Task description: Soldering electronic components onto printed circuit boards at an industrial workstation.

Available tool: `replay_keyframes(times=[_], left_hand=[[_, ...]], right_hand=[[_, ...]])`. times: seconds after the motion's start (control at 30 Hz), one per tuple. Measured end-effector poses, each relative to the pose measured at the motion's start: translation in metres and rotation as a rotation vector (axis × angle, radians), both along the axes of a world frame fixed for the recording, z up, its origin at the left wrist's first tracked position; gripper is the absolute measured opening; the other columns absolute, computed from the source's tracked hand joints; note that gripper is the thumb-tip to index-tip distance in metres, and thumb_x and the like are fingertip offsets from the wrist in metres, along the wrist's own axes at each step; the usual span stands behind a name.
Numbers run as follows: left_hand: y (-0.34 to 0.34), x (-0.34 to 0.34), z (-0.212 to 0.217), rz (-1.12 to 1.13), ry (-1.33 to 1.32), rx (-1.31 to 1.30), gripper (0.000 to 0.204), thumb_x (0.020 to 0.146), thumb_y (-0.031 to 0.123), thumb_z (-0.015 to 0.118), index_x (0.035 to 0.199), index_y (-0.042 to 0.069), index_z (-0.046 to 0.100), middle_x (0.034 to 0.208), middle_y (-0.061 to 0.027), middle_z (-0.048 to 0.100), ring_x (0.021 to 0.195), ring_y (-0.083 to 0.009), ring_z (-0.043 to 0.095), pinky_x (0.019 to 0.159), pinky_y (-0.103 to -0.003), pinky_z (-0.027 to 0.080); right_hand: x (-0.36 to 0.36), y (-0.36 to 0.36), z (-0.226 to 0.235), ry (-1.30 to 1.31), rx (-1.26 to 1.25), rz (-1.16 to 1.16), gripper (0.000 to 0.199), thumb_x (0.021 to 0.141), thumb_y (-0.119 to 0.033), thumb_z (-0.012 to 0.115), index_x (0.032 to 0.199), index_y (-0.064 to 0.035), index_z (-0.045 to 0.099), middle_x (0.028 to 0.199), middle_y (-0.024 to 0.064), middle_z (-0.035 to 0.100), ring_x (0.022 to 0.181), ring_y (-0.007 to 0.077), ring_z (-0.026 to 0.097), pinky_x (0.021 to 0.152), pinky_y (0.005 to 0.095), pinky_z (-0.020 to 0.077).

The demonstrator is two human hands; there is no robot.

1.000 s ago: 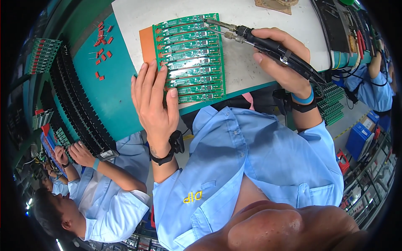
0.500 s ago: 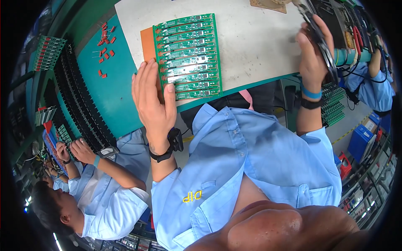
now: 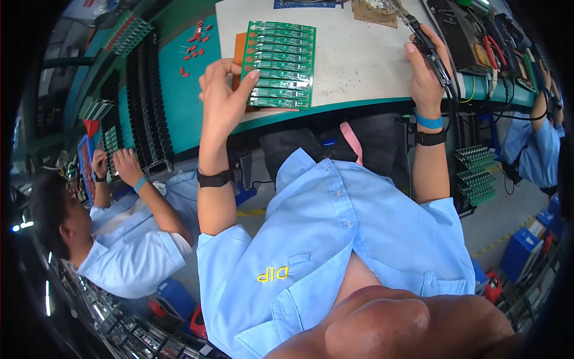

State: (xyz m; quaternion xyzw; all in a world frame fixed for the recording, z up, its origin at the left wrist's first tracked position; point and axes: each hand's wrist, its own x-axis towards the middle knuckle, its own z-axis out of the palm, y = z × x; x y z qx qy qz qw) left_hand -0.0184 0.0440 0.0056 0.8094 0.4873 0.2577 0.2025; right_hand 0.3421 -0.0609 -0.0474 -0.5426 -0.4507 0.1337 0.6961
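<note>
A green circuit board panel (image 3: 281, 64) made of several strips lies on the white bench top (image 3: 359, 66), over an orange pad (image 3: 239, 48). My left hand (image 3: 222, 96) grips the panel's left edge, thumb on top. My right hand (image 3: 426, 72) is at the bench's right side, closed around a black soldering iron (image 3: 429, 48) whose tip points away toward a brown sponge pad (image 3: 373, 11). A black cable runs from the iron past my wrist.
Small red parts (image 3: 194, 42) lie on the teal surface to the left. Black racks (image 3: 146, 113) stand beside it. A co-worker in blue (image 3: 128, 239) works at lower left; another person's sleeve (image 3: 541, 149) is at far right. Green board stacks (image 3: 478, 173) sit below the bench.
My right hand carried the soldering iron off the panel to the right side of the bench. My left hand shifted from lying flat beside the panel to gripping its edge.
</note>
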Motion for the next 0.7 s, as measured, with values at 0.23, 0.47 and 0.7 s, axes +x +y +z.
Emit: replay_keyframes(times=[0.23,0.47,0.7], left_hand=[[0.000,-0.003,0.014,0.057,-0.758,-0.608,0.022,0.104,0.024,0.065,0.108,0.005,0.055,0.107,-0.0078,0.066,0.092,-0.0163,0.067,0.077,-0.032,0.054],[0.059,-0.046,0.037,0.213,-1.012,-0.565,0.020,0.108,0.022,0.058,0.106,0.004,0.051,0.105,-0.0086,0.067,0.089,-0.0195,0.070,0.083,-0.040,0.061],[0.199,-0.005,0.040,0.201,-1.410,-0.576,0.089,0.107,0.030,0.059,0.165,0.001,-0.001,0.171,-0.0274,0.003,0.157,-0.0398,0.019,0.121,-0.057,0.036]], right_hand=[[-0.007,0.004,0.007,0.032,0.020,0.035,0.047,0.094,-0.010,0.077,0.137,0.0012,0.061,0.115,0.0090,0.071,0.104,0.0142,0.067,0.092,0.0275,0.0533],[-0.011,-0.001,0.013,0.028,-0.027,0.013,0.046,0.095,-0.011,0.076,0.136,0.0009,0.062,0.113,0.0079,0.070,0.104,0.0137,0.066,0.092,0.0274,0.0530],[-0.008,-0.003,0.007,0.030,-0.080,0.001,0.048,0.095,-0.012,0.076,0.139,-0.0001,0.061,0.114,0.0092,0.070,0.104,0.0143,0.066,0.093,0.0286,0.0531]])
